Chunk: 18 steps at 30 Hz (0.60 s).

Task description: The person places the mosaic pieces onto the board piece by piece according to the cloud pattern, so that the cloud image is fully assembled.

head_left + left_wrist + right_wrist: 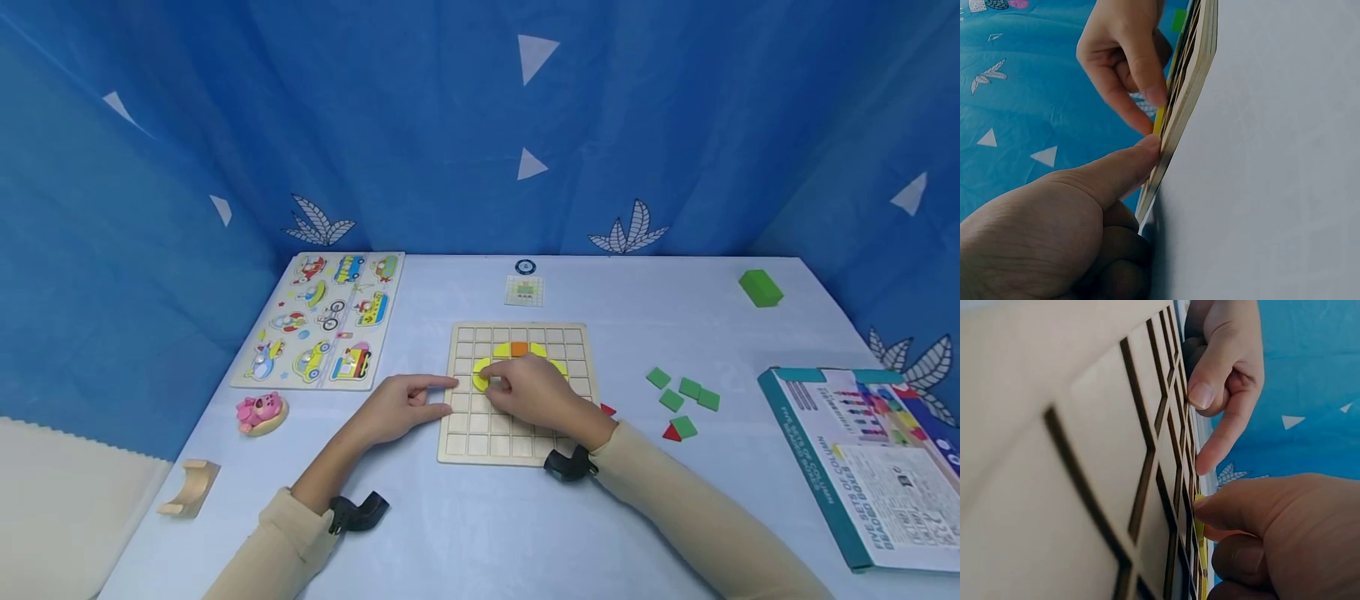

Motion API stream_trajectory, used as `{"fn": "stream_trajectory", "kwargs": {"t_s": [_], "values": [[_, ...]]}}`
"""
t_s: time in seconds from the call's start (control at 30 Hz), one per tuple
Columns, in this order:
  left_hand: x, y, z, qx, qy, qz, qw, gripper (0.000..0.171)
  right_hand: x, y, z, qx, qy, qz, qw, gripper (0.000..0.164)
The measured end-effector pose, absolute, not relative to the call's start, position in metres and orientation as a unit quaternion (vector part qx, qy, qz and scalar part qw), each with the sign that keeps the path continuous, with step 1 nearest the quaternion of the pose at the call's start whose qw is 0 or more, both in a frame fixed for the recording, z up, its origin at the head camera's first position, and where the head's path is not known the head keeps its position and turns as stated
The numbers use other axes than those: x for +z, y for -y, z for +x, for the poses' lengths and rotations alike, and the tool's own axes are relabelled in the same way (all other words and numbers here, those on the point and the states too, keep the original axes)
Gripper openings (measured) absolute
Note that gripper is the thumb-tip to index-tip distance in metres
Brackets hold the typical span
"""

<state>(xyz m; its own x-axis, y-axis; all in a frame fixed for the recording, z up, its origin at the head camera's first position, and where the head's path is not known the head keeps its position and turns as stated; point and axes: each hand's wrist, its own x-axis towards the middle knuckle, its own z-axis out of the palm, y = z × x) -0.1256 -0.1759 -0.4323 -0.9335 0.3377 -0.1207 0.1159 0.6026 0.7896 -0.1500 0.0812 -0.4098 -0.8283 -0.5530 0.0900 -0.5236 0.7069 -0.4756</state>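
Note:
A square wooden grid board (468,447) lies mid-table. My left hand (393,408) is at its left edge, with index finger and thumb extended against the side. Over the board, my right hand (536,387) pinches a yellow rounded tile (480,383) between thumb and index finger, low over a left-hand cell. Its yellow edge (1200,512) shows beside the thumb in the right wrist view. Another yellow tile (481,365) adjoins it. Farther up the board sit an orange square tile (520,349) and more yellow tiles (537,350), partly hidden by my right hand.
Several green square tiles (672,401) and a red triangle (671,433) lie right of the board. Behind it are a pattern card (524,292) and a round token (526,267). A vehicle puzzle (318,321) and pink figure (260,412) stand left, a box (862,475) right.

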Motion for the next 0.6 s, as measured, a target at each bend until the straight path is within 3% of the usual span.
{"fn": "stream_trajectory", "kwargs": {"t_s": [0.6], "values": [[-0.4321, 0.1757, -0.1244, 0.424, -0.889, 0.121, 0.127, 0.038, -0.4145, -0.0845, -0.1528, -0.303, -0.914, -0.265, 0.058, 0.025]]}}
